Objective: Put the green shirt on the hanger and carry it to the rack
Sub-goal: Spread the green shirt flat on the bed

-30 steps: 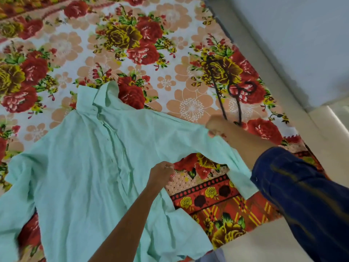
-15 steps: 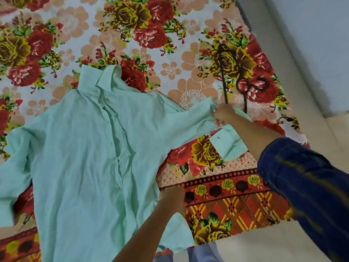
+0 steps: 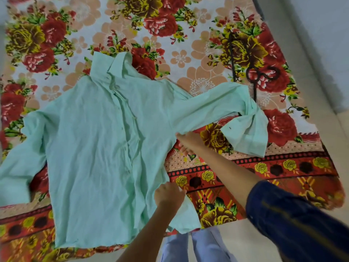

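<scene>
The pale green shirt [image 3: 98,148] lies spread front-up on a floral bedsheet [image 3: 188,44], collar toward the far side, both sleeves out. A dark wire hanger [image 3: 253,74] lies on the sheet at the far right, its lower end hidden under the right sleeve. My left hand [image 3: 169,195] grips the shirt's right side edge near the hem. My right hand [image 3: 186,141] is at the underside of the right sleeve near the armpit, fingers tucked under the fabric and holding its edge. The sleeve's cuff end is folded back on itself.
The bed's right edge runs along a pale floor and wall [image 3: 311,53]. My legs in light trousers [image 3: 198,246] stand at the bed's near edge. The rack is not in view.
My right hand let go of the sleeve's cuff end and came back to the armpit. The sleeve now lies stretched out to the right. My left hand moved down along the shirt's side edge.
</scene>
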